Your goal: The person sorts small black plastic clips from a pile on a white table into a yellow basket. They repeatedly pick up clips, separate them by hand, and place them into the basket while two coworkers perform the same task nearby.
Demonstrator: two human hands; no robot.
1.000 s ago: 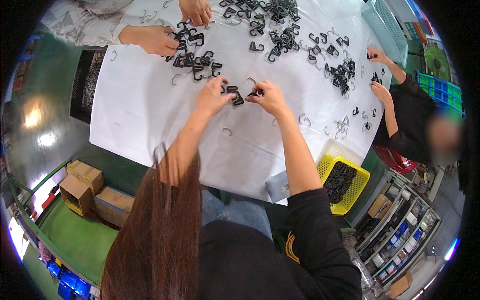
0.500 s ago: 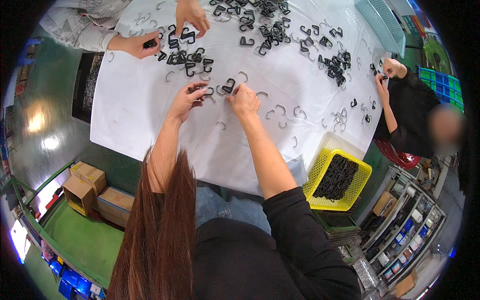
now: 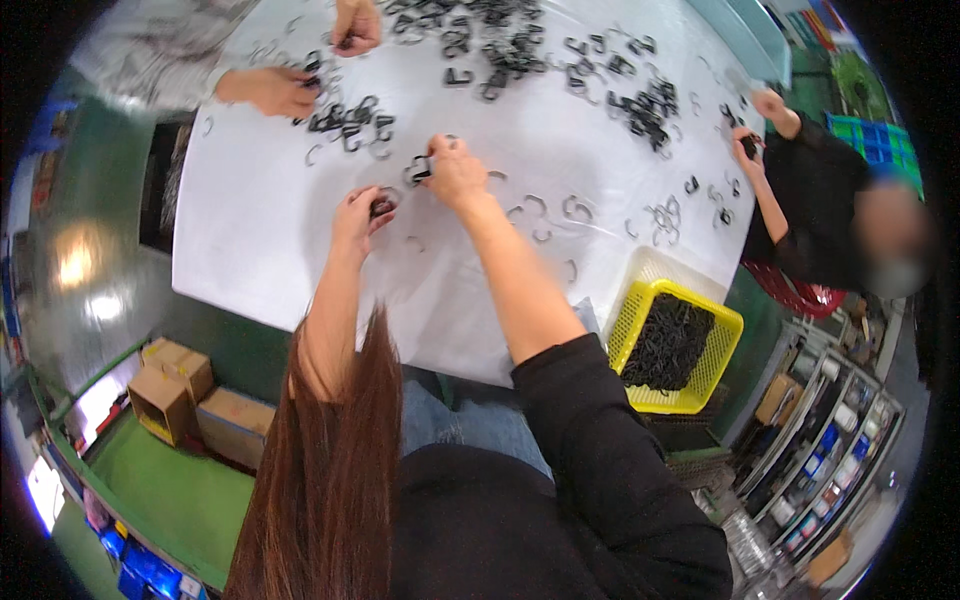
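Observation:
My left hand (image 3: 354, 224) is closed around a small dark hook-shaped piece (image 3: 383, 206) just above the white table. Farther off and to its right, my right hand (image 3: 459, 173) pinches a black hook-shaped piece (image 3: 421, 170) at its fingertips. A thin grey C-shaped ring shows beside that piece; whether the two are joined I cannot tell. Motion blur softens both hands. Loose C-shaped rings (image 3: 536, 206) lie to the right of my right hand, and a single ring (image 3: 416, 244) rests between my forearms.
Piles of black hook-shaped pieces (image 3: 510, 55) cover the table's far side. At far left a person's hands (image 3: 270, 92) handle similar pieces; another person (image 3: 830, 180) works at the right edge. A yellow basket (image 3: 625, 340) of black pieces stands right of my arm.
My right hand has moved left and away from me, taking hold of a black piece. My left hand has drawn nearer to me and closed on a dark piece. The whole view has shifted slightly.

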